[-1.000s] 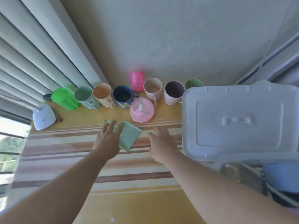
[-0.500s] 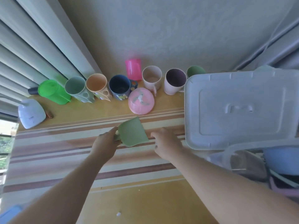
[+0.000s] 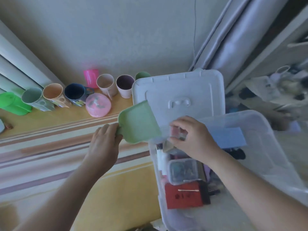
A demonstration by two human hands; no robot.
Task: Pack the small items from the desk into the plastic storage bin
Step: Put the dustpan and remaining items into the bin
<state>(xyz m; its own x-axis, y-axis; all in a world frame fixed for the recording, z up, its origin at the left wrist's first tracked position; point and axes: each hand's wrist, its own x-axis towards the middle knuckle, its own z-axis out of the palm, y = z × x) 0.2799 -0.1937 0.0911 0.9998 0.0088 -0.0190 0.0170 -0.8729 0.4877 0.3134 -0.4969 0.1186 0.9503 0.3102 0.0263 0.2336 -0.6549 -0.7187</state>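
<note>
My left hand (image 3: 104, 140) grips the handle of a pale green square scoop (image 3: 139, 123), held tilted at the left rim of the clear plastic storage bin (image 3: 273, 157). Over the bin's far end, my right hand (image 3: 193, 139) pinches small blurred items, pinkish and clear. Inside the bin lie a red box (image 3: 183, 197), a small clear lidded case (image 3: 182, 170), a white tube (image 3: 160, 159) and a blue card (image 3: 228, 137). The bin's white lid (image 3: 180, 95) lies behind it on the desk.
Along the wall stands a row of cups: green jug (image 3: 11, 104), grey-green, peach and navy cups, pink tumbler (image 3: 90, 77), beige and mauve cups, a green one behind the lid. A pink round lid (image 3: 98, 105) lies in front. Striped cloth covers the desk (image 3: 50, 147).
My left hand has lifted the green scoop and carried it right to the bin's rim. My right hand moved from the desk to over the bin, now pinching small items. The view swung right.
</note>
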